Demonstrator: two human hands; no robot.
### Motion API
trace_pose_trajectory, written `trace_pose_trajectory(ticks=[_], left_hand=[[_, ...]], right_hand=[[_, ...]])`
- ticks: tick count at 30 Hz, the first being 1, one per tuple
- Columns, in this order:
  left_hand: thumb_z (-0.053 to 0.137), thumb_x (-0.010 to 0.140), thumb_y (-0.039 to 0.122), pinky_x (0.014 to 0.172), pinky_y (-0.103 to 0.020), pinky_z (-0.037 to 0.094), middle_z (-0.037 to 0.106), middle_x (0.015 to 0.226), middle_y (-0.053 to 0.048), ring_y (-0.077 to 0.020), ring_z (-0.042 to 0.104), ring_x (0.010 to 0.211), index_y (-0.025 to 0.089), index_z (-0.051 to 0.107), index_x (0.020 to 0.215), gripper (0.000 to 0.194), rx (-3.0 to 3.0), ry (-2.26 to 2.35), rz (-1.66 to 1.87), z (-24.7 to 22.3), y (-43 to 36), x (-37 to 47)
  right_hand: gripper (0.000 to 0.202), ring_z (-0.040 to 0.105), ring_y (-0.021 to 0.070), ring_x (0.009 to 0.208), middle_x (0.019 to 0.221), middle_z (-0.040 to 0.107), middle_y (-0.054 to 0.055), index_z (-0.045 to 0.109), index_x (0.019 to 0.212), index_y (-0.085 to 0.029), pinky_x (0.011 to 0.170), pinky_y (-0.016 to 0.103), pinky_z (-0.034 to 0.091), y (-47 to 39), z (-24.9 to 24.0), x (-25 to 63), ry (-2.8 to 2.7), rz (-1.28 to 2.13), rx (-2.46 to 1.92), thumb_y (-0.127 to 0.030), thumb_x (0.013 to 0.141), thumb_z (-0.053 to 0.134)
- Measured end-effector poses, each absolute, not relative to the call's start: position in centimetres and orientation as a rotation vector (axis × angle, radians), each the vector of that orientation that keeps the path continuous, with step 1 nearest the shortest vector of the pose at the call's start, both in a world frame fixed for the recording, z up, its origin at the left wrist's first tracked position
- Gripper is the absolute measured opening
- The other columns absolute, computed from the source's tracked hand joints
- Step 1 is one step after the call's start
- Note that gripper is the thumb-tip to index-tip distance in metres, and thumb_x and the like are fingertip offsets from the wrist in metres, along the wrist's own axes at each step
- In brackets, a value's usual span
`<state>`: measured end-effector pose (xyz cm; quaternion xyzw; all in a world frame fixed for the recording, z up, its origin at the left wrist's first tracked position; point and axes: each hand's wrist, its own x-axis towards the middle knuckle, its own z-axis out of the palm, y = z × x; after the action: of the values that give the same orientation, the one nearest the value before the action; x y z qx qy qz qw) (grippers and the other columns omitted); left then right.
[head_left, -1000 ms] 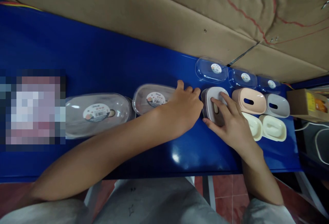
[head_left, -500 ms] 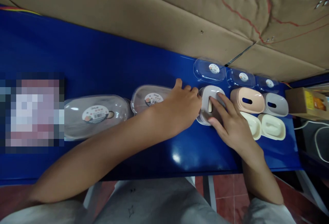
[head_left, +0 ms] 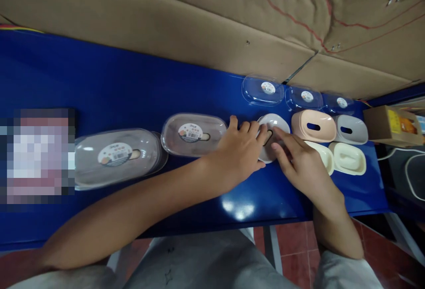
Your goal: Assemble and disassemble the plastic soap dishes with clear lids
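Both my hands are at a grey oval container (head_left: 267,153) with a slot in its top, standing on the blue table. My left hand (head_left: 241,149) reaches across to its left side. The left fingertips lie on the top by the slot, with the thumb low at the near edge. My right hand (head_left: 300,160) grips the container from the right, fingers bent over the top and thumb on the near side. The fingers partly cover the slot. A lidded grey container (head_left: 172,140) with a round label lies left of my left hand.
Another clear-lidded container (head_left: 146,156) is further left, beside a blurred block (head_left: 40,160). Clear lids (head_left: 255,96) line the back. To the right are peach (head_left: 320,134) and grey slotted covers (head_left: 358,135), cream trays (head_left: 357,168) and a cardboard box (head_left: 381,125).
My left hand's fingers have moved onto the top by the slot, and its thumb has come down at the near edge. The container has turned slightly. My view has shifted a little.
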<state>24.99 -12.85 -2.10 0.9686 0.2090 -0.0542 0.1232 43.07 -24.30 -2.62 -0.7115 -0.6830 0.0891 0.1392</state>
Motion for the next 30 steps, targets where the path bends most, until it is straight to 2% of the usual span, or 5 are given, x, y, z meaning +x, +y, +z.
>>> trace_pose_trajectory(ticks=[4, 7, 12, 22, 30], left_hand=[[0.07, 0.099, 0.028, 0.118, -0.066, 0.035, 0.054, 0.158, -0.023, -0.0397, 0.06, 0.131, 0.015, 0.048, 0.161, 0.067, 2.895, 0.549, -0.175, -1.7, -12.5, 24.4], [0.072, 0.1, 0.041, 0.117, -0.069, 0.034, 0.054, 0.158, -0.025, -0.042, 0.06, 0.131, 0.013, 0.059, 0.153, 0.062, 2.908, 0.512, -0.18, -0.9, -12.3, 24.1], [0.061, 0.104, 0.065, 0.118, -0.067, 0.034, 0.059, 0.152, -0.03, -0.0434, 0.062, 0.131, 0.009, 0.065, 0.146, 0.071, 2.931, 0.6, -0.113, -0.7, -13.9, 24.9], [0.069, 0.101, 0.035, 0.123, -0.075, 0.026, 0.053, 0.163, -0.025, -0.0429, 0.054, 0.143, 0.016, 0.072, 0.142, 0.046, 2.899, 0.452, -0.222, -0.4, -12.6, 23.9], [0.062, 0.095, 0.004, 0.12, -0.07, 0.037, 0.061, 0.157, -0.021, -0.0394, 0.061, 0.137, 0.021, 0.08, 0.127, 0.041, 2.835, 0.366, -0.263, 1.3, -11.6, 23.1]], right_hand=[[0.038, 0.08, 0.0224, 0.078, 0.119, 0.084, 0.006, 0.074, 0.136, -0.026, 0.078, 0.037, 0.068, -23.8, -1.9, 43.5, -1.9, 0.217, -1.978, -0.045, 0.112, 0.052], [0.035, 0.076, 0.0195, 0.07, 0.112, 0.084, 0.005, 0.079, 0.124, -0.026, 0.069, 0.034, 0.064, -23.1, -2.1, 44.5, -1.798, 0.118, -1.946, -0.046, 0.112, 0.053], [0.035, 0.077, 0.0257, 0.099, 0.113, 0.082, 0.008, 0.079, 0.119, -0.024, 0.08, 0.039, 0.064, -21.6, -2.1, 45.9, -1.745, 0.009, -1.904, -0.045, 0.112, 0.051], [0.041, 0.062, 0.0343, 0.138, 0.143, 0.07, 0.016, 0.067, 0.141, -0.022, 0.116, 0.059, 0.048, -15.2, -2.4, 49.1, -2.094, 0.019, -1.899, -0.037, 0.109, 0.047], [0.094, 0.042, 0.0468, 0.156, 0.17, 0.044, 0.025, 0.04, 0.166, -0.017, 0.122, 0.07, 0.036, -9.5, -4.2, 50.8, -2.283, 0.263, -2.043, -0.06, 0.091, 0.078]])
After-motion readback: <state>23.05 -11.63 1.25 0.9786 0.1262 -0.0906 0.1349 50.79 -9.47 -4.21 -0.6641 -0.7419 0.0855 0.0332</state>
